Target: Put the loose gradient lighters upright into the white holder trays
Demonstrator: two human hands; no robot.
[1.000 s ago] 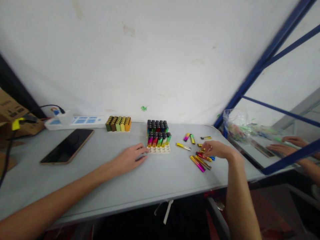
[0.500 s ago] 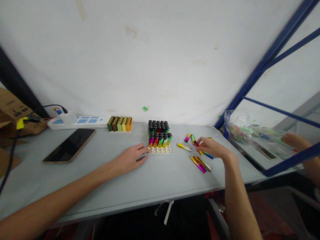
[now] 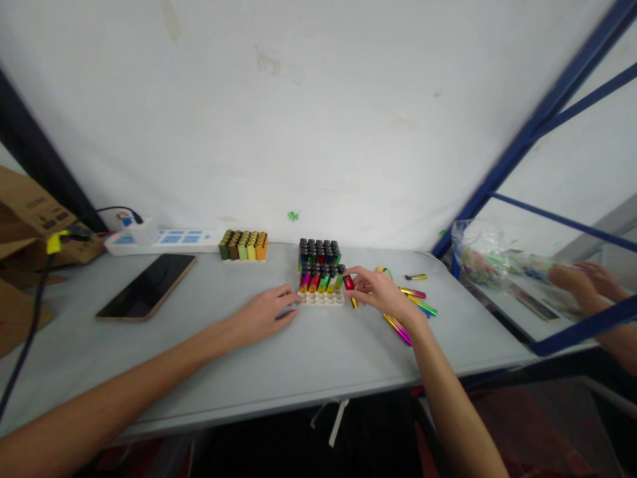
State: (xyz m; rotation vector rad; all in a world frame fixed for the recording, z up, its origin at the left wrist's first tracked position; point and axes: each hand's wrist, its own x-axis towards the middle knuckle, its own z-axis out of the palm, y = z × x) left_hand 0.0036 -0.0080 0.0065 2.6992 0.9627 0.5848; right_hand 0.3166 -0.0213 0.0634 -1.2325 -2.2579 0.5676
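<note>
A white holed tray stands on the table with rows of black-topped coloured lighters upright in it; holes show along its front. My left hand rests at the tray's left edge, fingers apart and fingertips touching or nearly touching it. My right hand pinches a shiny red-and-yellow lighter just beside the tray's right side, its lower end tilted slightly right. Under and beyond that hand lie several loose metallic-coloured lighters, partly hidden by the wrist.
Farther left stands a block of gold-topped lighters, near a white power strip and a phone. A cardboard box sits at far left. To the right are a blue metal frame, a clear plastic bag and another person's hands.
My right hand has moved left from the loose pile to the tray's side, carrying the red-and-yellow lighter. My left hand stays at the tray's edge. The view has shifted slightly.
</note>
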